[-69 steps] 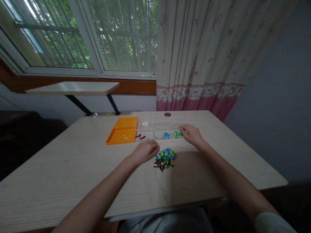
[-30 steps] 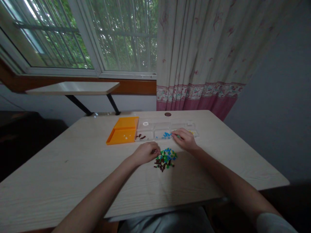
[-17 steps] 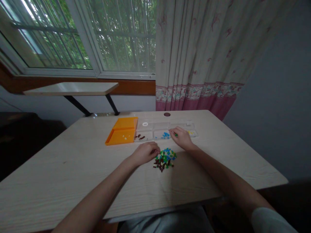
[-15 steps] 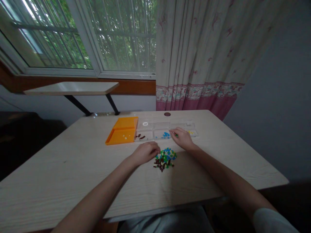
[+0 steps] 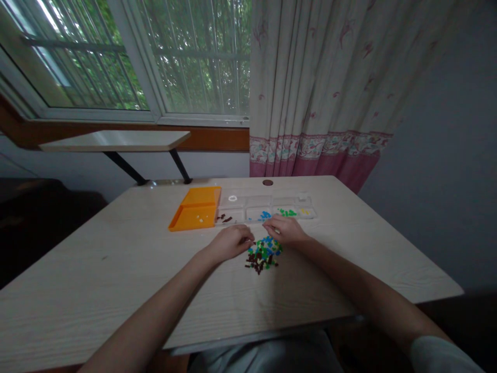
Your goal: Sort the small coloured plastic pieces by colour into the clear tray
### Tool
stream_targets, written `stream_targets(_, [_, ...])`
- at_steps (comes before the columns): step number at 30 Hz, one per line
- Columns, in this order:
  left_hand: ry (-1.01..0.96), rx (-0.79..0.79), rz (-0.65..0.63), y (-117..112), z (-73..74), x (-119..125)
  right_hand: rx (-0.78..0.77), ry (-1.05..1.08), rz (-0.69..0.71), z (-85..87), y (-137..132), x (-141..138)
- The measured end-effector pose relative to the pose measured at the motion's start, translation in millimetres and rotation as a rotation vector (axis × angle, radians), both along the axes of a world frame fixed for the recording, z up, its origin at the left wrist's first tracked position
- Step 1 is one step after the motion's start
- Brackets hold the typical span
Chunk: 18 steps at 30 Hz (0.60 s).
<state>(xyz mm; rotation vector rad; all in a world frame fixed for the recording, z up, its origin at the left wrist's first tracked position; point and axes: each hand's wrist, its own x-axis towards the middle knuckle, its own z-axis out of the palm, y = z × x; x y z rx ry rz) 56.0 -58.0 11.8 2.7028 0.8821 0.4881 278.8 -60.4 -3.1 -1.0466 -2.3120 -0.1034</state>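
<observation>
A pile of small plastic building bricks point(image 5: 265, 253) in blue, green, yellow and brown lies on the table. My left hand point(image 5: 232, 242) rests at the pile's left edge, its fingers curled together; whatever they may hold is too small to make out. Above the far side of the pile is my right hand point(image 5: 286, 229), thumb and fingers apart, with nothing visible between them. Behind it stands a clear compartment tray point(image 5: 233, 213). Sorted in its front row are brown pieces point(image 5: 224, 218), blue pieces point(image 5: 265, 215), green pieces point(image 5: 287, 212) and yellow pieces point(image 5: 305, 212).
An orange tray point(image 5: 202, 196) with two compartments adjoins the clear one on the left; a few pale pieces point(image 5: 200, 218) lie in it. A raised shelf point(image 5: 116, 140) stands at the table's back left. Window and curtain point(image 5: 310, 93) are behind the table point(image 5: 128, 269).
My right hand has drawn back from the clear tray toward the pile, and its fingers have parted. Green pieces now show in the compartment it covered. My left hand has barely moved.
</observation>
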Motion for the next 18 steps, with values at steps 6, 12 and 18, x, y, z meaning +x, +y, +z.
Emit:
stream_targets(6, [-0.042, 0.025, 0.005, -2.7, 0.0, 4.6, 0.019, -0.032, 0.130, 1.9, -6.0, -5.2])
stream_targets(12, [-0.221, 0.077, 0.080, -4.2, 3.3, 6.6, 0.046, -0.031, 0.174, 0.0, -9.6, -10.1])
stream_targets(18, [-0.284, 0.078, 0.064, -6.2, 4.9, 8.4, 0.092, 0.028, 0.155, -2.1, -7.8, -11.7])
